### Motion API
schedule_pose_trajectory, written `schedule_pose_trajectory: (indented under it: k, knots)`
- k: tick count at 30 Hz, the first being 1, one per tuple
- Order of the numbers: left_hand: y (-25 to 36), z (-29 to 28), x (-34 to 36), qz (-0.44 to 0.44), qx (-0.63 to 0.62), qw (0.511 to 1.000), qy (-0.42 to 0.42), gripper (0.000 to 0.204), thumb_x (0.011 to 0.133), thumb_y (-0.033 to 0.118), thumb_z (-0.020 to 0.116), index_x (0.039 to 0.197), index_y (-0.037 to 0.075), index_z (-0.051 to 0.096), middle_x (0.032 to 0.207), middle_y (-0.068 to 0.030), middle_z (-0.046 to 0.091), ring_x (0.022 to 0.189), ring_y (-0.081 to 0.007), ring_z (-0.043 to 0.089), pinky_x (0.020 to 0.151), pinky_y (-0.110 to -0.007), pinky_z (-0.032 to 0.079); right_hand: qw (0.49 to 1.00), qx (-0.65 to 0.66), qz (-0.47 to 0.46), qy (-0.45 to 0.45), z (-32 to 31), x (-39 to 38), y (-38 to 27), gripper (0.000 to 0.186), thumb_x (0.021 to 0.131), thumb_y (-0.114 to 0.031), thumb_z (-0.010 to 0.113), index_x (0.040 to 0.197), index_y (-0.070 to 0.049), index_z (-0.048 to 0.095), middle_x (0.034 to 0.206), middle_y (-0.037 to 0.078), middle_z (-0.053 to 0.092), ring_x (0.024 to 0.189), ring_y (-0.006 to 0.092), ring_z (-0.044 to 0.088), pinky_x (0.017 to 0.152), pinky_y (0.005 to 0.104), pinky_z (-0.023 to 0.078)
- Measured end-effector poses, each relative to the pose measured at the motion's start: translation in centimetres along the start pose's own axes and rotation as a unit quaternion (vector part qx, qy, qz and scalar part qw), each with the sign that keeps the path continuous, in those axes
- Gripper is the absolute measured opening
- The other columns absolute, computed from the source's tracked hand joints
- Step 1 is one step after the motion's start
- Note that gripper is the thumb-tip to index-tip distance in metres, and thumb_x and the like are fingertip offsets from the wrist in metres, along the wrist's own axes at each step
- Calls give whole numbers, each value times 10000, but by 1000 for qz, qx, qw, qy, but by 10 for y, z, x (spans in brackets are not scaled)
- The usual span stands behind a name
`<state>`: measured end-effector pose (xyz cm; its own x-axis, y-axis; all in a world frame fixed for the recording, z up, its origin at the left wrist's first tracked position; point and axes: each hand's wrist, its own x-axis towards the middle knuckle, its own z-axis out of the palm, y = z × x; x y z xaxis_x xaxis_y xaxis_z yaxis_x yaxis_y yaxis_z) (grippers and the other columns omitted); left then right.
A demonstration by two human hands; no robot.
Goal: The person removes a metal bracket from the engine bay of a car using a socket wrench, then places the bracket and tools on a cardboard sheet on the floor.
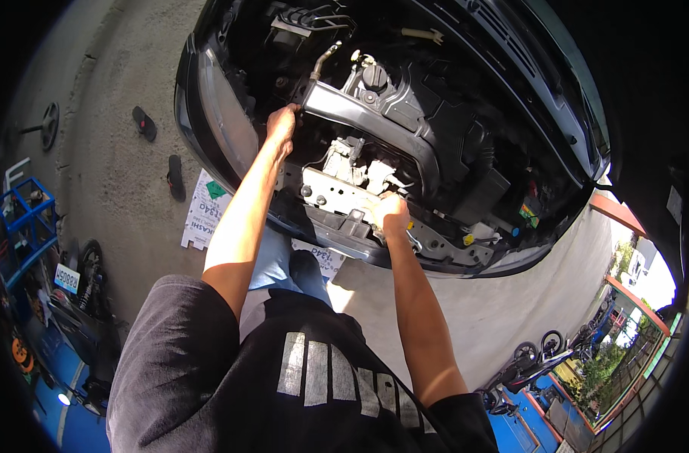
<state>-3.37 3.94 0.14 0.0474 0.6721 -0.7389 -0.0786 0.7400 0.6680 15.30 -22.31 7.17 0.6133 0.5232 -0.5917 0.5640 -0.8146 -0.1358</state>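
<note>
My left hand (282, 124) is closed at the left end of a long curved silver-grey part (367, 117), which lies across the engine bay below a black oil cap (373, 77). My right hand (392, 215) is lower, fingers curled at the pale metal front crossmember (333, 194); what its fingertips hold is hidden. Between and beyond my hands sit light metal engine fittings (344, 158). The car's black front bumper edge (465, 268) runs beneath my forearms, and a headlight (227, 113) is left of my left hand.
Two sandals (144, 123) lie on concrete ground at left, beside printed cardboard (199, 211) under the bumper. A blue metal frame (23, 204) and motorbike (88, 294) stand at far left. Bicycles (537, 351) stand at lower right. The raised hood (654, 211) is at right.
</note>
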Motion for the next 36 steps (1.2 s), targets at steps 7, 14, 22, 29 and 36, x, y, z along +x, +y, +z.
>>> schedule_pose_trajectory:
  k: [7, 14, 22, 29, 36]
  knots:
    - [1, 4, 3, 78, 191, 974, 89, 376, 868, 282, 693, 1000, -67, 732, 1042, -252, 747, 995, -322, 714, 884, -398, 517, 999, -5, -42, 32, 10, 8, 12, 461, 765, -478, 866, 1010, -106, 749, 987, 178, 763, 978, 397, 728, 837, 476, 577]
    - [10, 10, 15, 0, -3, 997, 78, 458, 900, 356, 725, 938, -100, 717, 943, -191, 753, 819, -306, 716, 754, -435, 528, 999, 0, -33, 32, 7, 5, 7, 449, 770, -467, 860, 1041, -121, 767, 1005, 171, 770, 978, 383, 734, 845, 465, 578]
    - [21, 0, 19, -6, 4, 994, -108, 519, 926, 353, 763, 1200, -83, 699, 1394, -274, 612, 1330, -306, 544, 1036, -409, 436, 1000, 3, -9, 13, 1, 3, 2, 570, 711, -534, 889, 1060, -100, 768, 1069, 172, 766, 1016, 364, 732, 873, 446, 575]
    - [27, 0, 13, -1, 42, 993, -106, 350, 977, 307, 720, 1029, -40, 712, 1257, -221, 653, 1215, -245, 552, 994, -419, 433, 1000, 1, -17, 16, 7, 10, 7, 689, 648, -593, 919, 1046, -51, 768, 1012, 176, 779, 970, 337, 753, 862, 428, 578]
    - [8, 2, 19, 79, 20, 995, -66, 312, 977, 318, 724, 943, 11, 681, 926, -62, 640, 946, -148, 540, 840, -375, 434, 1000, 1, 8, -2, 7, 9, 5, 601, 673, -523, 927, 1059, -90, 771, 1030, 167, 779, 983, 333, 748, 862, 426, 578]
